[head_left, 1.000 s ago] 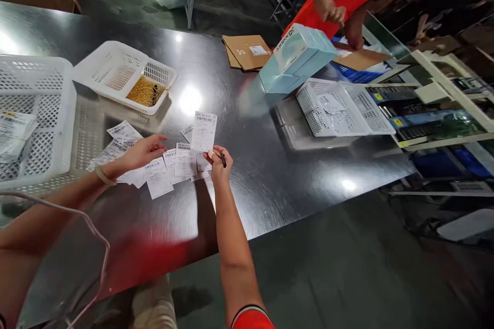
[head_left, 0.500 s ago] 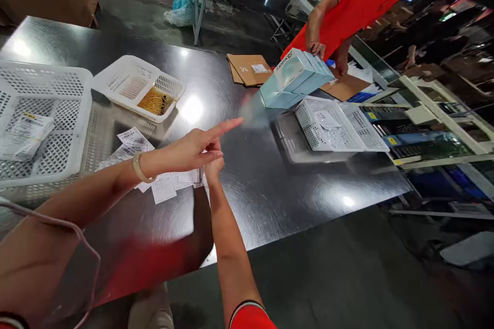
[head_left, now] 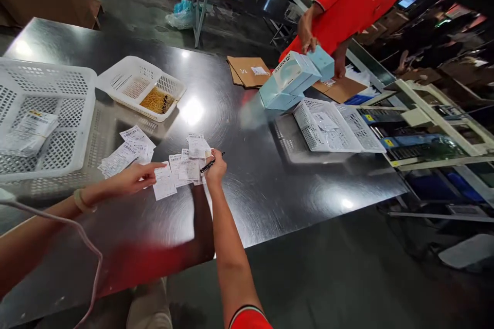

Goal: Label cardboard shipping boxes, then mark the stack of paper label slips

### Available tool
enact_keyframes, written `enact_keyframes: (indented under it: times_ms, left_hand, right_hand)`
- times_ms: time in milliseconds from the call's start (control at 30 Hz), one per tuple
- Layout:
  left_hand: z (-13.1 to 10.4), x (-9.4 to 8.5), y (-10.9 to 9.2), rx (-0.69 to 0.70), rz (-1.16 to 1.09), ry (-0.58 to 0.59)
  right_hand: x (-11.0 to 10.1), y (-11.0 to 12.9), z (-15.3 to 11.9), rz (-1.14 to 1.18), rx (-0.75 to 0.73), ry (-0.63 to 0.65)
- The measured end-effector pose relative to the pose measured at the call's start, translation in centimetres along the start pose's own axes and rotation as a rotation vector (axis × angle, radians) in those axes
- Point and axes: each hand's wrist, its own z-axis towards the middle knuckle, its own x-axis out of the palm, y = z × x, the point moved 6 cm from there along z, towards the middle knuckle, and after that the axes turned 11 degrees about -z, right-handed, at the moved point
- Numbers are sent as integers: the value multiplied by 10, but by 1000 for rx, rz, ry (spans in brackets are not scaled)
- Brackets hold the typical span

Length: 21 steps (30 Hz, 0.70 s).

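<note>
My left hand [head_left: 136,177] hovers low over the table with its index finger stretched out toward the corner of a printed slip [head_left: 165,185]; the other fingers are curled, and it holds nothing I can see. A black pen [head_left: 207,166] is gripped in my right hand [head_left: 217,167], slanting down toward the right end of a row of overlapping slips [head_left: 189,168]. Another slip [head_left: 196,145] lies above that row. Left of it, beyond my left hand, a loose pile of labels with barcodes [head_left: 125,157] is spread on the metal table [head_left: 278,195].
White baskets [head_left: 83,157] [head_left: 111,82] stand on the left, the smaller with yellow rubber bands [head_left: 154,101]. At the right are pale blue boxes [head_left: 283,79], a co-worker's hand [head_left: 307,36] on them, and a white basket [head_left: 349,141] with packets. Flat cardboard [head_left: 247,73] lies behind.
My left hand has drawn back leftward from across my right hand, uncovering the slips and the pen. The co-worker's hand has shifted one blue box away from the stack.
</note>
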Motion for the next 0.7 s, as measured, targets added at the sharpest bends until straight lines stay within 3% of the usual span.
enact_keyframes:
  times_ms: [167,233,300,400,533,633,700]
  left_hand:
    - [-60,-35,44,-130,-16,-621]
    - [-87,-33,61,-191,1,-800]
    - [-106,-21,74,-228,19,-884]
    - [-111,6,84,-217,41,-895]
    - [-84,39,79,-103,282,-775]
    - [-67,54,82,-85,389,-692]
    - [-64,60,89,-90,390,-653]
  right_hand:
    - [-11,3,-50,328,58,125]
    - [-10,3,-70,306,55,148]
    - [-2,5,-90,273,38,191]
    - [27,18,-121,294,-15,324]
    - [73,40,-160,340,-183,485]
    - [92,42,-172,277,-322,486]
    - [95,32,-167,198,-339,431]
